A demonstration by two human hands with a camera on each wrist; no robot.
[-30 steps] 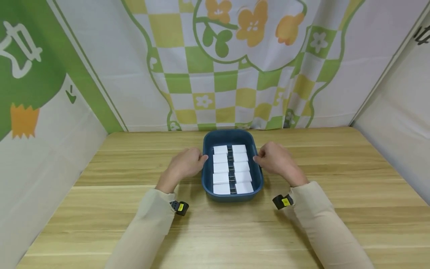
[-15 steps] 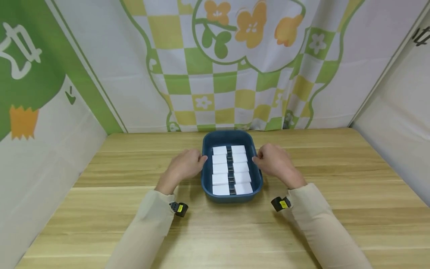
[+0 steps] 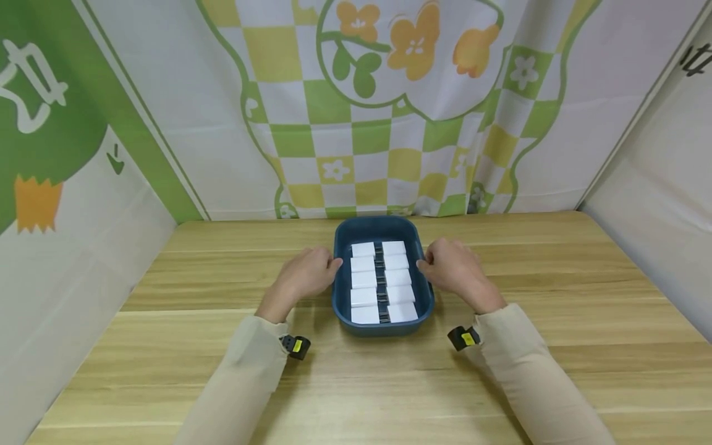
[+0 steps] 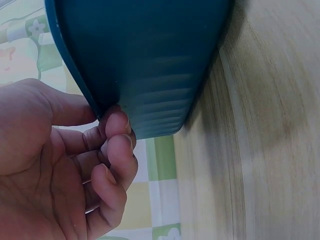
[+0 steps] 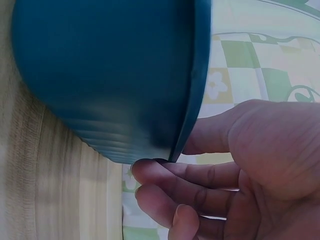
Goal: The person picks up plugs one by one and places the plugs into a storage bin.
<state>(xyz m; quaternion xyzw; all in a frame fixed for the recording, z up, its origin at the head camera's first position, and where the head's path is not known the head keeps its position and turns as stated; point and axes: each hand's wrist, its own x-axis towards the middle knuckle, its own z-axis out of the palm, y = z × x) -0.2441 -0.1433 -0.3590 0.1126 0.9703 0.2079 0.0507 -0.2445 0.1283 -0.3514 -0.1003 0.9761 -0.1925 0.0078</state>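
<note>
A dark blue plastic tray stands on the wooden table, holding two rows of white rectangular blocks with dark clips between the rows. My left hand grips the tray's left rim. In the left wrist view the left hand has its thumb over the edge of the tray and curled fingers under it. My right hand grips the right rim the same way. In the right wrist view the right hand pinches the lip of the tray.
The wooden table stretches wide on both sides of the tray. A cloth backdrop with green and yellow checks and flowers closes the back, and cloth walls stand at the left and right. Small black and yellow bands sit at both wrists.
</note>
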